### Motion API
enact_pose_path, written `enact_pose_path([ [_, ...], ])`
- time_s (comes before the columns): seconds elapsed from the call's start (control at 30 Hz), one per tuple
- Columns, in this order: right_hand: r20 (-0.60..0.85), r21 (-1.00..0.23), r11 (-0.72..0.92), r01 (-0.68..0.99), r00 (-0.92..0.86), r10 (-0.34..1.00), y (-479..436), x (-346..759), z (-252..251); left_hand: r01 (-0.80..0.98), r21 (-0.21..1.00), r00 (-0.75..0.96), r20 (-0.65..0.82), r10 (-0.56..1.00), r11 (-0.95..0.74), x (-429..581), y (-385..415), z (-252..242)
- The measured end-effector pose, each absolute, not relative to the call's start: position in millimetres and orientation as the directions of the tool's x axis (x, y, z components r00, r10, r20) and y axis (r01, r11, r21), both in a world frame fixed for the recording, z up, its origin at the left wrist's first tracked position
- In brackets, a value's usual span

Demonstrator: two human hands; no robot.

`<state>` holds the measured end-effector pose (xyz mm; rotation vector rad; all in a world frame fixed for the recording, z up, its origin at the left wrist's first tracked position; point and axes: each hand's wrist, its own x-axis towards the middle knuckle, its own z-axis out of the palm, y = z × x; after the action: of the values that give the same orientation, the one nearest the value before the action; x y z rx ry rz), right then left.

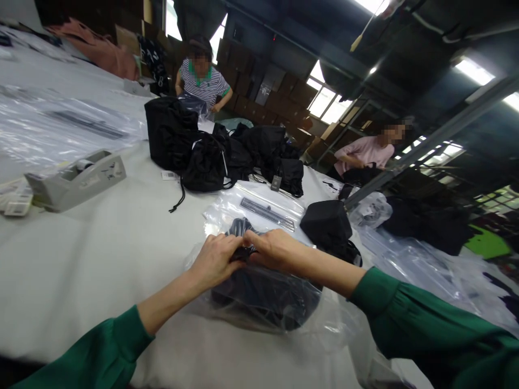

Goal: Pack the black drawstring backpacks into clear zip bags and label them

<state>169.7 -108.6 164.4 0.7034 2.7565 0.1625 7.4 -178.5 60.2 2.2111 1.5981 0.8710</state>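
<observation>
In front of me on the white table lies a dark fabric item inside a transparent plastic bag. My left hand and my right hand meet at its upper edge. Fingers of both are closed in a pinch on the plastic bag, with some dark material bunched between them. Exactly what each fingertip grips is partly hidden. Just beyond my hands, flat plastic bags with a printed black panel are stacked.
Several black drawstring bags are heaped at the back, and another black bag sits right of the flat bags. A grey tape dispenser stands left. More plastic sheeting lies right, past a metal post. Two people work across the table.
</observation>
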Motion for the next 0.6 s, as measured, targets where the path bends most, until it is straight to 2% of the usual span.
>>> enact_pose_path([
  [0.13,-0.197,0.01,0.766,0.643,-0.75,0.632,-76.4,189.6,171.6,0.763,0.554,0.208,0.28,0.937,-0.334,1.4,-177.6,60.2],
  [0.23,-0.021,0.012,0.724,0.69,-0.724,0.69,-86.6,215.8,171.2,0.758,0.556,0.185,0.32,0.929,-0.343,-1.7,-186.6,65.5],
  [0.3,0.178,0.05,0.775,0.63,-0.769,0.614,-111.8,226.7,160.7,0.792,0.467,0.184,0.433,0.882,-0.394,3.1,-194.3,70.2],
  [0.37,0.282,0.115,0.843,0.526,-0.831,0.48,-138.7,228.7,141.3,0.826,0.324,0.243,0.534,0.81,-0.461,14.2,-197.7,71.5],
  [0.43,0.295,0.16,0.844,0.513,-0.84,0.455,-154.6,226.1,118.3,0.837,0.208,0.316,0.57,0.758,-0.506,26.7,-193.9,65.1],
  [0.5,0.282,0.178,0.815,0.551,-0.822,0.494,-155.0,227.8,100.1,0.833,0.148,0.361,0.583,0.728,-0.533,33.7,-184.2,49.9],
  [0.6,0.228,0.196,0.789,0.582,-0.81,0.54,-139.7,252.6,91.7,0.789,0.168,0.401,0.588,0.702,-0.591,24.5,-168.9,16.6],
])
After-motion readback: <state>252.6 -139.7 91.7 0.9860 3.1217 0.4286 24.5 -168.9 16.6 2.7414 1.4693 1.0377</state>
